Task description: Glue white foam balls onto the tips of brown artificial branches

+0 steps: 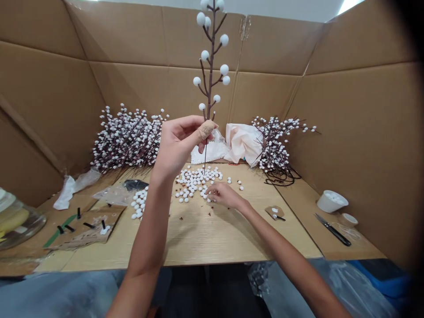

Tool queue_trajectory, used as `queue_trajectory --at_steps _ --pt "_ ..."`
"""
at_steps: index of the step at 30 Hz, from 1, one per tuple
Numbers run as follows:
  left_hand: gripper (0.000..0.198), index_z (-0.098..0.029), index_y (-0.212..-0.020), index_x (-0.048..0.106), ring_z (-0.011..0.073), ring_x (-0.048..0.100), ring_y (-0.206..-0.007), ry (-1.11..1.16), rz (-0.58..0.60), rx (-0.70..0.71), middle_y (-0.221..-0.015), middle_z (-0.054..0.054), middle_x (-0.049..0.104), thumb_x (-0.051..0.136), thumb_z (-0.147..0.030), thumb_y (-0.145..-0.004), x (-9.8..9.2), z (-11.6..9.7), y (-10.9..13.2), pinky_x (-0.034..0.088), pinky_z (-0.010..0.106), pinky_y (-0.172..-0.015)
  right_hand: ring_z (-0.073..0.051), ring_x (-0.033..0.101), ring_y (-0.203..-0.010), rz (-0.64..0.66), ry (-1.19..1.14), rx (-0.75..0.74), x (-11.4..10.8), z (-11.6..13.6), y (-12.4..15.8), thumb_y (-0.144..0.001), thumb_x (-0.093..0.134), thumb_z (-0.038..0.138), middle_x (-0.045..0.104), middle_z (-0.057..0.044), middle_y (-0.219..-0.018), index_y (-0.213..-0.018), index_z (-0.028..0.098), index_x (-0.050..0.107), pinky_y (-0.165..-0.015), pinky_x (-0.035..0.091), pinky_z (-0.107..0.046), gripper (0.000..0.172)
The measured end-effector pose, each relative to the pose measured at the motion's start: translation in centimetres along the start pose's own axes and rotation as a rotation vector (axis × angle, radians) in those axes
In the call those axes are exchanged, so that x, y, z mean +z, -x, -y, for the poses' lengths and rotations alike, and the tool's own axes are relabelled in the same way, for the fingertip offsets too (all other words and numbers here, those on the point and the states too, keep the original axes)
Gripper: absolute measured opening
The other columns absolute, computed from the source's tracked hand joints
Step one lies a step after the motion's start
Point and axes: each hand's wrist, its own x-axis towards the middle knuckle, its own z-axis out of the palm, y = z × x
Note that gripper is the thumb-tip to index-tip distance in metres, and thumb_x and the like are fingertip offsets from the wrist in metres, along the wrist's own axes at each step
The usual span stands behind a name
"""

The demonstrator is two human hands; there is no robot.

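My left hand (187, 137) is raised in the middle, its thumb and fingers pinching an artificial berry stem (211, 66) near its lower end. The brown stem stands upright, with white berries on many of its side twigs; a few twig tips are bare. Its thin lower wire points down over the loose white berries (192, 176) spread on the table. Down at the right front edge of these berries is my right hand (225, 195), fingers curled together and touching that edge. What lies between those fingertips is too small to make out.
Finished berry stems lie in a large bunch (129, 137) at back left and a smaller bunch (276, 143) at back right. A white cup (332, 201) and black-handled scissors (334, 230) sit right. Cardboard with black sticks (88, 225) and a clear jar (20, 221) stand left. Cardboard walls (198, 37) enclose the table.
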Motion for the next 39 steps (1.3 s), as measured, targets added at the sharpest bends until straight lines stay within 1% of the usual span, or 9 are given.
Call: queue_trajectory --at_steps 6,12,15,18,21,25,31,36,39 --pt "0.015 -0.016 -0.075 0.073 0.0053 0.051 -0.046 0.015 0.044 0.008 -0.061 0.000 0.062 0.072 -0.031 -0.076 -0.2 0.3 0.0 0.041 0.019 -0.043 -0.014 0.051 -0.070 0.083 0.086 0.009 1.1 -1.1 -0.2 -0.070 0.062 0.009 0.061 -0.006 -0.081 -0.084 0.013 0.070 -0.063 0.036 -0.023 0.017" --pt "0.012 -0.015 -0.074 0.072 0.0062 0.053 -0.048 0.036 0.056 0.002 -0.061 0.000 0.062 0.070 -0.026 -0.077 -0.3 0.1 0.0 0.042 0.019 -0.042 -0.014 0.053 -0.073 0.072 0.067 0.032 1.0 -1.2 0.0 -0.072 0.062 0.011 0.060 -0.006 -0.082 -0.082 0.013 0.066 -0.066 0.039 -0.024 0.011" --pt "0.011 -0.014 -0.074 0.072 0.0058 0.052 -0.046 0.041 0.063 0.020 -0.060 0.000 0.061 0.070 -0.024 -0.077 -0.2 0.1 0.0 0.042 0.019 -0.042 -0.013 0.056 -0.075 0.012 -0.004 0.038 -0.8 0.3 -0.4 -0.077 0.060 0.017 0.062 -0.005 -0.086 -0.087 0.014 0.062 -0.068 0.043 -0.025 0.011" --pt "0.012 -0.015 -0.073 0.072 0.0062 0.053 -0.046 -0.010 0.031 0.017 -0.058 0.000 0.060 0.071 -0.026 -0.077 -0.1 -0.1 0.1 0.042 0.019 -0.042 -0.013 0.060 -0.076 -0.109 -0.344 0.020 -4.5 3.0 -1.0 -0.079 0.063 0.030 0.063 -0.004 -0.086 -0.090 0.016 0.059 -0.068 0.048 -0.027 0.018" --pt "0.014 -0.014 -0.073 0.072 0.0066 0.053 -0.046 -0.047 0.036 0.020 -0.059 0.001 0.062 0.071 -0.028 -0.076 -0.1 -0.3 0.2 0.043 0.019 -0.043 -0.012 0.060 -0.070 -0.273 -0.613 -0.092 -8.9 6.2 -1.6 -0.078 0.065 0.035 0.064 -0.001 -0.079 -0.090 0.018 0.063 -0.068 0.051 -0.028 0.021" --pt "0.013 -0.015 -0.071 0.072 0.0065 0.050 -0.045 -0.062 0.060 0.015 -0.056 0.000 0.061 0.071 -0.027 -0.075 -0.1 -0.6 0.3 0.043 0.018 -0.042 -0.009 0.055 -0.066 -0.515 -0.695 -0.273 -12.7 9.5 -1.5 -0.083 0.061 0.034 0.060 0.001 -0.075 -0.092 0.021 0.069 -0.067 0.048 -0.026 0.018" --pt "0.014 -0.015 -0.068 0.070 0.0066 0.048 -0.043 -0.072 0.071 0.010 -0.053 -0.001 0.058 0.073 -0.028 -0.073 0.4 -0.8 0.7 0.041 0.017 -0.039 -0.009 0.055 -0.065 -0.598 -0.837 -0.286 -13.5 11.3 -0.6 -0.075 0.069 0.035 0.060 0.001 -0.077 -0.086 0.022 0.067 -0.065 0.049 -0.026 0.017" --pt "0.011 -0.015 -0.068 0.068 0.0068 0.049 -0.045 -0.094 0.101 0.009 -0.055 -0.001 0.058 0.072 -0.024 -0.074 0.9 -0.4 0.9 0.043 0.017 -0.040 -0.012 0.063 -0.076 -0.493 -1.007 -0.262 -13.5 11.6 -0.3 -0.072 0.072 0.031 0.063 0.001 -0.076 -0.072 0.020 0.061 -0.079 0.054 -0.033 0.016" --pt "0.009 -0.015 -0.071 0.070 0.0069 0.049 -0.045 -0.093 0.120 0.019 -0.058 0.000 0.060 0.071 -0.023 -0.075 1.1 0.0 0.9 0.043 0.017 -0.040 -0.014 0.066 -0.078 -0.446 -1.042 -0.253 -13.7 11.7 0.0 -0.071 0.073 0.032 0.066 0.001 -0.078 -0.070 0.019 0.058 -0.081 0.056 -0.036 0.021"
